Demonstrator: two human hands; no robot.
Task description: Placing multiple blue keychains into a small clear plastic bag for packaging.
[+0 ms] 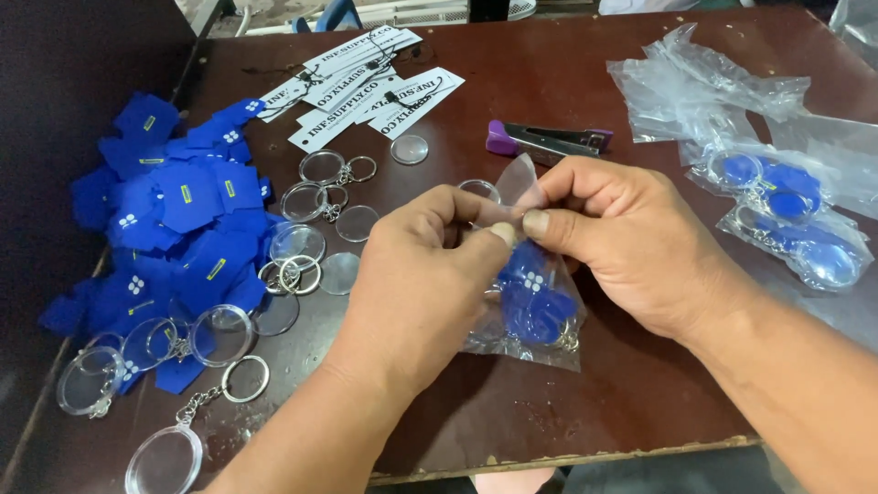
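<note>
Head view, left hand (416,279) and right hand (622,247) both pinched shut on the top of a small clear plastic bag (530,293) above the dark brown bench (567,101), blue keychain piece (535,306) inside, its metal ring partly hidden, filled clear bags (786,220) at right, edge cut off.

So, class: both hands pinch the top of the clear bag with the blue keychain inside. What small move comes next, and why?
Probably fold the bag mouth over: left hand and right hand pinch its open top, and the purple stapler lies just behind.
</note>
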